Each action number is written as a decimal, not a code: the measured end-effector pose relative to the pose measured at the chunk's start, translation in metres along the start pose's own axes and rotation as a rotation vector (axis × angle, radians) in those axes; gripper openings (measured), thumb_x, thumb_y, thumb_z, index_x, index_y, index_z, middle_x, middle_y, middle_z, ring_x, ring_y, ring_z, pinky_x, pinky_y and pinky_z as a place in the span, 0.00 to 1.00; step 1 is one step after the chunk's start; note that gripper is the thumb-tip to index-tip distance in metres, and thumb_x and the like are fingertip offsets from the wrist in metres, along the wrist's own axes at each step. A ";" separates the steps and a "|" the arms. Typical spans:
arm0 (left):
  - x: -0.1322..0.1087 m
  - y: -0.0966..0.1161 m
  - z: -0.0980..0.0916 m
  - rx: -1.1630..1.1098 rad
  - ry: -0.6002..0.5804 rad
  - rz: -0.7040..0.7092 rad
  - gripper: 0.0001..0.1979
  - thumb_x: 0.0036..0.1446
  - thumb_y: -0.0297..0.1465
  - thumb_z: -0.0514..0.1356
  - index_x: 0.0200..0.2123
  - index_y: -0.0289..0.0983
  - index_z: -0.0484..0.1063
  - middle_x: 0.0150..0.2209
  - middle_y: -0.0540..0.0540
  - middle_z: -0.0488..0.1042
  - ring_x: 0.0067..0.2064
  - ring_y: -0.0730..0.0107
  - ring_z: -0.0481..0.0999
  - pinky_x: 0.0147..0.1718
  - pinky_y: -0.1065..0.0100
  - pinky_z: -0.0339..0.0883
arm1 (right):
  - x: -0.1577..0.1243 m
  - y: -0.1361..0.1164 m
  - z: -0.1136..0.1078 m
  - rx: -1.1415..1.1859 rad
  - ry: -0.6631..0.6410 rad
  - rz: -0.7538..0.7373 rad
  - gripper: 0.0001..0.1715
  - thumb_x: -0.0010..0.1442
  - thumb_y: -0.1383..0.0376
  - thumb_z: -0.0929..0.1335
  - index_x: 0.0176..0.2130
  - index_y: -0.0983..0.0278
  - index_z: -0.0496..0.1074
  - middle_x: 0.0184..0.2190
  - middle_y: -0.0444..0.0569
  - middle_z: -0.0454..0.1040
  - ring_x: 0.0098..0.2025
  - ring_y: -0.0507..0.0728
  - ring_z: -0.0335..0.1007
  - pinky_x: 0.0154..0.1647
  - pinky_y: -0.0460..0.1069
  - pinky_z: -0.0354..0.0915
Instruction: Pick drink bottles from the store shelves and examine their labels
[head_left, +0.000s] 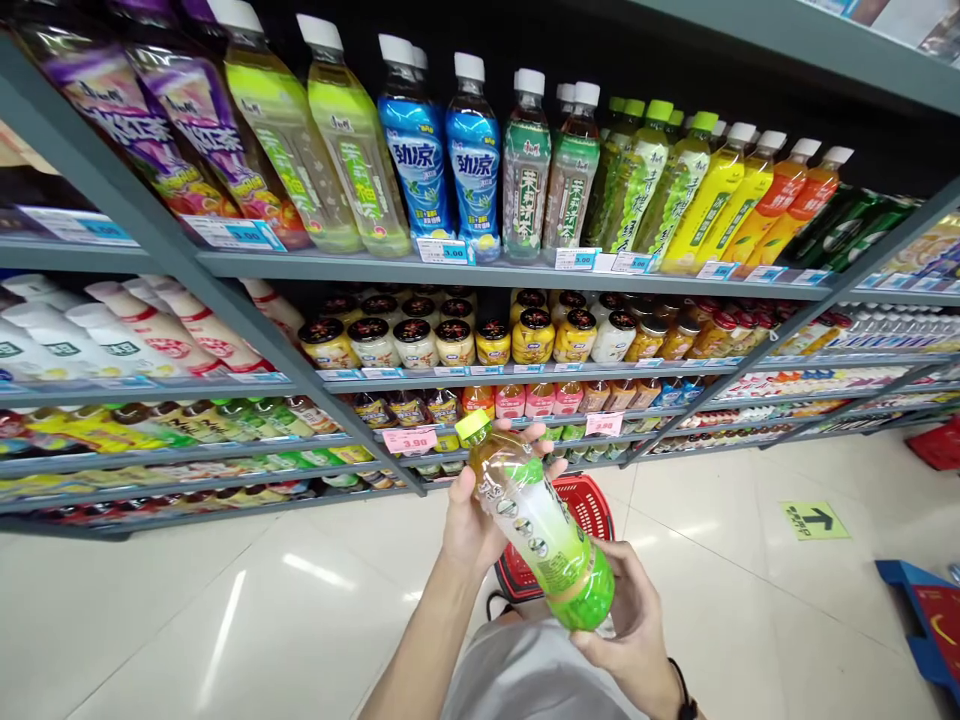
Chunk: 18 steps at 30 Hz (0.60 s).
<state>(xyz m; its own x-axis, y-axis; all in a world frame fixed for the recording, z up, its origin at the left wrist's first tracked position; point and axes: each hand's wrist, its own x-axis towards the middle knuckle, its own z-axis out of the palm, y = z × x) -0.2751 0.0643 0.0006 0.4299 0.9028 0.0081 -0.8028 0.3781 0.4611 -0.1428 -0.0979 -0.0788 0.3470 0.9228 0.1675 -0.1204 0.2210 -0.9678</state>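
Observation:
A green-labelled bottle of tea [540,530] with a lime-green cap is held tilted in front of me, its cap end pointing up and left. Around its neck end, my left hand [472,525] is closed, with the fingers behind the bottle and the thumb on the near side. At the base, my right hand [630,625] grips the bottle between thumb and fingers. The cap is on. Below and behind the bottle is a red shopping basket [592,500], partly hidden by the bottle and my hands.
Shelves [480,268] of bottled drinks, jars and price tags stretch across the front. Several jars of canned fruit [532,335] fill the second level. A yellow floor sign [814,520] with an arrow lies to the right, near a blue-edged stand [904,610].

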 end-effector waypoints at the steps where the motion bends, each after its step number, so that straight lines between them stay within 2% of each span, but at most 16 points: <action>1: 0.000 -0.001 0.000 -0.002 -0.026 -0.012 0.35 0.46 0.52 0.77 0.55 0.45 0.79 0.50 0.42 0.85 0.58 0.44 0.81 0.69 0.38 0.63 | 0.001 -0.001 0.000 0.051 -0.045 0.057 0.42 0.51 0.50 0.83 0.59 0.59 0.72 0.52 0.56 0.81 0.52 0.63 0.80 0.51 0.52 0.77; 5: -0.001 -0.005 -0.002 -0.006 -0.091 -0.053 0.36 0.49 0.51 0.75 0.59 0.45 0.77 0.56 0.41 0.82 0.62 0.41 0.78 0.70 0.35 0.60 | 0.004 -0.008 0.003 0.250 -0.185 0.277 0.36 0.53 0.43 0.80 0.53 0.58 0.72 0.45 0.54 0.82 0.46 0.64 0.81 0.46 0.56 0.77; 8: -0.002 -0.010 -0.005 -0.010 -0.103 -0.063 0.33 0.53 0.48 0.73 0.61 0.45 0.76 0.62 0.39 0.78 0.65 0.37 0.75 0.69 0.34 0.60 | 0.004 -0.009 0.006 0.380 -0.171 0.370 0.38 0.55 0.38 0.76 0.52 0.59 0.72 0.40 0.56 0.82 0.42 0.67 0.82 0.40 0.59 0.78; 12: 0.000 -0.015 -0.005 0.053 -0.066 -0.032 0.32 0.55 0.43 0.73 0.62 0.44 0.74 0.66 0.38 0.74 0.66 0.35 0.74 0.67 0.34 0.63 | 0.007 -0.013 0.006 0.466 -0.184 0.390 0.38 0.61 0.34 0.69 0.53 0.61 0.75 0.37 0.58 0.82 0.39 0.68 0.83 0.35 0.61 0.78; 15: 0.001 -0.019 -0.004 0.130 -0.009 0.007 0.36 0.53 0.43 0.76 0.64 0.44 0.73 0.64 0.38 0.76 0.65 0.36 0.75 0.66 0.36 0.66 | 0.013 -0.020 0.003 0.503 -0.272 0.410 0.39 0.67 0.34 0.63 0.54 0.61 0.77 0.37 0.59 0.83 0.35 0.66 0.83 0.35 0.61 0.77; 18: 0.002 -0.022 -0.003 0.172 0.018 0.031 0.36 0.52 0.44 0.76 0.62 0.42 0.74 0.61 0.37 0.78 0.64 0.39 0.76 0.65 0.40 0.68 | 0.017 -0.027 0.000 0.482 -0.309 0.416 0.39 0.67 0.33 0.62 0.50 0.62 0.79 0.35 0.57 0.82 0.32 0.65 0.82 0.33 0.60 0.77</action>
<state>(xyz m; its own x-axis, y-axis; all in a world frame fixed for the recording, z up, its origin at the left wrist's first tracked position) -0.2581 0.0580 -0.0122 0.3977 0.9175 0.0096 -0.7325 0.3112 0.6055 -0.1336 -0.0884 -0.0499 -0.0883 0.9926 -0.0830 -0.6089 -0.1198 -0.7841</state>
